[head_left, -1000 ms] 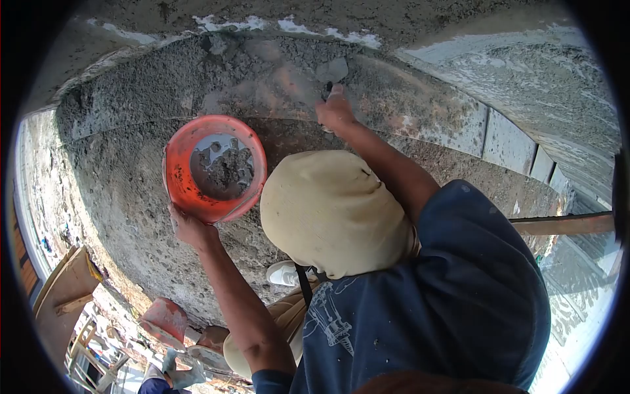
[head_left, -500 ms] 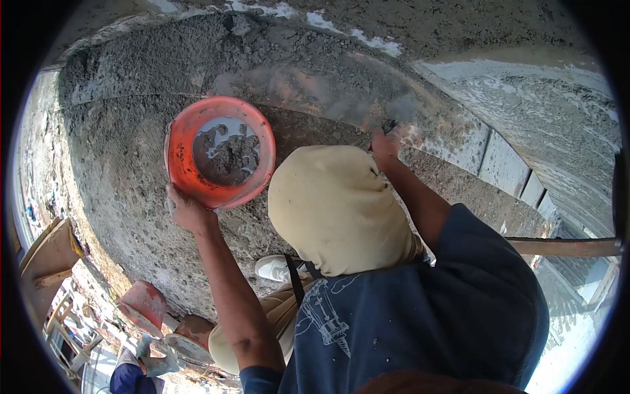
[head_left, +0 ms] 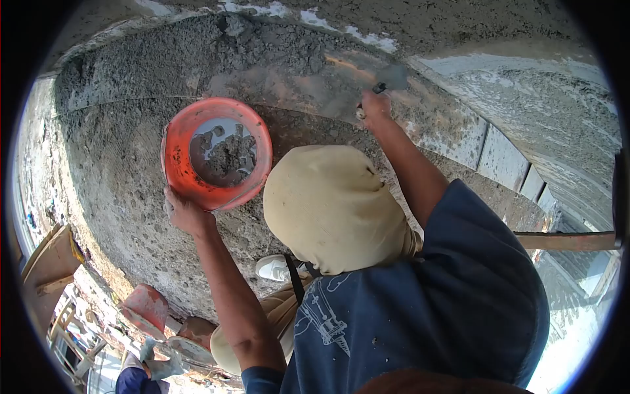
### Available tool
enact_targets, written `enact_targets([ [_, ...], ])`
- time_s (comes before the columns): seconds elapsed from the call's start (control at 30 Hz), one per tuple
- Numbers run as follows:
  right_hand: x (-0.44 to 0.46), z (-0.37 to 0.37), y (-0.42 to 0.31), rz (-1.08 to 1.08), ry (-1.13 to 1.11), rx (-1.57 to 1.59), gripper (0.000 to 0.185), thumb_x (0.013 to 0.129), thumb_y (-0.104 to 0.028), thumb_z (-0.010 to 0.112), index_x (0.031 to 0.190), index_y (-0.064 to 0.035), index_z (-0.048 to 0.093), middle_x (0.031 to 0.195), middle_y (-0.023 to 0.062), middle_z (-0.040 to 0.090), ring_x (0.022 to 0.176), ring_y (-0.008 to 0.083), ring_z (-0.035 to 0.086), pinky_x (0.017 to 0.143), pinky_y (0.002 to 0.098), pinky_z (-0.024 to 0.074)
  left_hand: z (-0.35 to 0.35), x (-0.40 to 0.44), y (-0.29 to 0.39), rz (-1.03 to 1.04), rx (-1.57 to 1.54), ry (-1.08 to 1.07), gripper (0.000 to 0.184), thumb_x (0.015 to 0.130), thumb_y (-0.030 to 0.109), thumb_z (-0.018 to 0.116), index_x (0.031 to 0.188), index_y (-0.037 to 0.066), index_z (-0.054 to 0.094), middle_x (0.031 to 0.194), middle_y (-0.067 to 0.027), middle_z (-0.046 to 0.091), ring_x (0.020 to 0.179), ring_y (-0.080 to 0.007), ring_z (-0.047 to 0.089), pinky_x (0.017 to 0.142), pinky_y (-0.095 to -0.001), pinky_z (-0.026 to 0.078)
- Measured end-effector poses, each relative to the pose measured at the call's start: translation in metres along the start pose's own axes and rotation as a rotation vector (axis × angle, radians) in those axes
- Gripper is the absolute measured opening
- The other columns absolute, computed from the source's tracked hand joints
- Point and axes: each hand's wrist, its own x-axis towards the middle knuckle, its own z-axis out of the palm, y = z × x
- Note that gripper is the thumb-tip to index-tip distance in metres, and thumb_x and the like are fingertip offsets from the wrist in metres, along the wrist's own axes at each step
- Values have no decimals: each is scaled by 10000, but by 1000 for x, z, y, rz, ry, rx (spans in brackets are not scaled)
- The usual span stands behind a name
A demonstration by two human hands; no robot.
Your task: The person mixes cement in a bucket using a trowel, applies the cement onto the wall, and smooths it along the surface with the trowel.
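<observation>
My left hand (head_left: 187, 211) is closed on the near-left rim of an orange bucket (head_left: 178, 174), which is tipped so that its inside faces up at me. Wet grey mortar (head_left: 231, 157) with some watery liquid lies in the bottom. To the right, my right hand (head_left: 376, 108) is wrapped round the handle of a trowel (head_left: 392, 76). The trowel's grey blade is blurred and lies over a wet, smeared strip of mortar (head_left: 298, 88). Rough grey mortar surrounds the strip and the bucket.
A pale board edge (head_left: 504, 164) runs along the right. A wooden bar (head_left: 564, 241) juts in there. At lower left are a mortar-stained red bucket (head_left: 146, 307), wooden boards (head_left: 56, 259) and part of another person in dark blue (head_left: 136, 381). A white shoe (head_left: 271, 268) stands below the covered head.
My right hand has swung up and slightly left with the trowel, bringing its handle and blade into clearer view. The bucket and my left hand have barely shifted.
</observation>
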Motion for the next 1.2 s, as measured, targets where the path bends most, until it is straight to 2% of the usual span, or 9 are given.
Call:
enact_targets([
  [0.1, -74, -12, -40, -201, -383, -457, 309, 867, -197, 645, 1038, 4, 484, 741, 103, 608, 531, 210, 582, 487, 380, 476, 0, -2, 4, -33, -48, -20, 375, 1033, 283, 508, 1117, -66, 618, 1094, -115, 637, 947, -205, 611, 833, -360, 510],
  [0.17, -63, -23, 21, -398, -151, -511, 333, 882, -202, 630, 1098, 8, 488, 769, 112, 616, 541, 215, 591, 507, 383, 487, 2, -3, 5, -43, -21, 0, 376, 1032, 282, 505, 1122, -66, 616, 1091, -119, 639, 947, -209, 614, 831, -356, 512],
  [0.3, -63, -64, 104, -238, -197, -443, 680, 868, -322, 626, 1364, 67, 371, 996, 304, 648, 960, 464, 642, 840, 518, 489, 3, -2, 4, -41, -29, 32, 379, 1032, 285, 503, 1131, -64, 614, 1096, -125, 640, 951, -216, 617, 828, -352, 515],
  [0.4, -48, -45, 168, -257, -348, -382, 678, 873, -328, 634, 1377, 36, 364, 955, 280, 648, 892, 439, 653, 792, 492, 508, -4, 2, -2, 6, -11, -23, 384, 1031, 289, 505, 1139, -64, 611, 1100, -125, 640, 955, -215, 616, 823, -351, 517],
  [0.57, -117, -15, 45, -223, -499, -173, 664, 884, -298, 644, 1400, -9, 342, 883, 220, 641, 686, 344, 660, 636, 419, 528, 3, -5, 4, -44, -30, -30, 389, 1033, 303, 507, 1138, -56, 610, 1099, -119, 637, 944, -209, 609, 836, -352, 507],
  [0.6, -129, -9, 25, -209, -338, -136, 557, 918, -292, 613, 1347, 0, 410, 901, 119, 641, 606, 205, 621, 584, 391, 519, 0, -4, 6, -38, -26, -25, 389, 1033, 307, 507, 1138, -53, 610, 1098, -118, 636, 944, -208, 607, 838, -352, 506],
  [0.7, -72, 2, 48, -234, -43, -380, 515, 885, -213, 614, 1302, -1, 400, 859, 178, 651, 590, 280, 661, 553, 399, 520, -5, 1, -5, 4, -26, -14, 388, 1037, 309, 503, 1136, -50, 610, 1094, -115, 635, 949, -209, 602, 840, -356, 504],
  [0.93, -77, -31, -6, -870, -328, -582, 512, 878, -267, 637, 1290, -26, 450, 1012, 241, 659, 892, 447, 653, 798, 485, 519, 0, -3, 4, -6, -44, -18, 336, 1047, 268, 491, 1095, -39, 616, 1050, -103, 640, 926, -185, 604, 813, -339, 506],
  [1.2, 17, -32, -44, -822, -745, -1162, 680, 932, -585, 520, 1385, -79, 533, 1257, 244, 622, 1183, 403, 582, 1012, 454, 448, 8, -5, 7, 38, -11, 23, 340, 1041, 273, 496, 1047, -38, 633, 973, -80, 652, 853, -162, 599, 754, -338, 502],
])
